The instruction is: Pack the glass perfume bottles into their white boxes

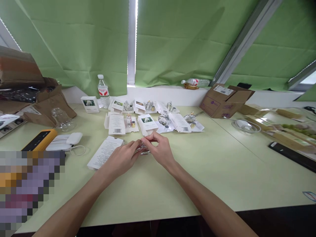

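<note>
A small clear glass bottle [144, 151] is held low over the near middle of the table, partly hidden by fingers. My left hand [124, 155] is closed around its left side. With thumb and forefinger pinched together, my right hand [160, 149] is at the bottle's top; whatever lies between those fingertips is too small to make out. Left of my left hand a white printed carton [106, 152] lies on the table. Just beyond my hands stand open white cartons [147, 123] with similar faceted glass bottles [163, 119] and small gold-and-black caps [133, 124].
Along the back stand a water bottle [103, 89] and a closed white box [90, 104]. A cardboard box [223, 101] is at back right, near a coiled cable [246, 126]. At left are paper bags [49, 105], a plastic jar [61, 119] and an orange case [39, 140].
</note>
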{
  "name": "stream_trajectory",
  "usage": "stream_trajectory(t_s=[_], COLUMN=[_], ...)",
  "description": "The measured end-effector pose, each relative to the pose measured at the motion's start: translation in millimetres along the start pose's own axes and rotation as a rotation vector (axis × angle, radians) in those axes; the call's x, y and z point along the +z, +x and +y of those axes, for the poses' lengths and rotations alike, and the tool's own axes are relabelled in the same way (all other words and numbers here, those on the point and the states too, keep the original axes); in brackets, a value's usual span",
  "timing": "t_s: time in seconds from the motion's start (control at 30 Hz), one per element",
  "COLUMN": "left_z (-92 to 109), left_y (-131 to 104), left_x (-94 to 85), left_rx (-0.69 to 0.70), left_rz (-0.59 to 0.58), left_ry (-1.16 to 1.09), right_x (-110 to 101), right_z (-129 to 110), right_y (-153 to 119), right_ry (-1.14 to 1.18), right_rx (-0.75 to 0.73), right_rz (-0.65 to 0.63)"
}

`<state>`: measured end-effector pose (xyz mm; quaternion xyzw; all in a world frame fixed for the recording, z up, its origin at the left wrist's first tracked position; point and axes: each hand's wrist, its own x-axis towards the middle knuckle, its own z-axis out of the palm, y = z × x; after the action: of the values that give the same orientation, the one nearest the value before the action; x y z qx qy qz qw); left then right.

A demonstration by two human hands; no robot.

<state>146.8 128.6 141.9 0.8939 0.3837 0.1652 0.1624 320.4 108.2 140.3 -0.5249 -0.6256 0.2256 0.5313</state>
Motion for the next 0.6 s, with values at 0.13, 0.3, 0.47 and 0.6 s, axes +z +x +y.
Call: stream_trajectory(t_s=[0.13,0.3,0.47,0.6], left_z=[-0.4,-0.3,-0.6,-1.6], left_y=[0.2,0.0,-0.2,0.4], left_x=[0.3,0.0,0.4,0.9], left_rx=[-0.003,-0.004,-0.007,-0.006], left_rz=[0.002,0.0,-0.003,-0.005], left_ry=[-0.003,0.0,-0.008,-0.006], right_x=[-2.2,-5.4,-5.6,-4.3], right_z=[-0.4,-1.3,-0.7,1.3], right_y=[-0.1,0.3,1.4,1.4], right_ry=[0.03,0.054,0.047,0.023], right_rx=[0.009,0.044,0.033,0.039], right_rz=[-0.022,-0.059,-0.052,-0.041])
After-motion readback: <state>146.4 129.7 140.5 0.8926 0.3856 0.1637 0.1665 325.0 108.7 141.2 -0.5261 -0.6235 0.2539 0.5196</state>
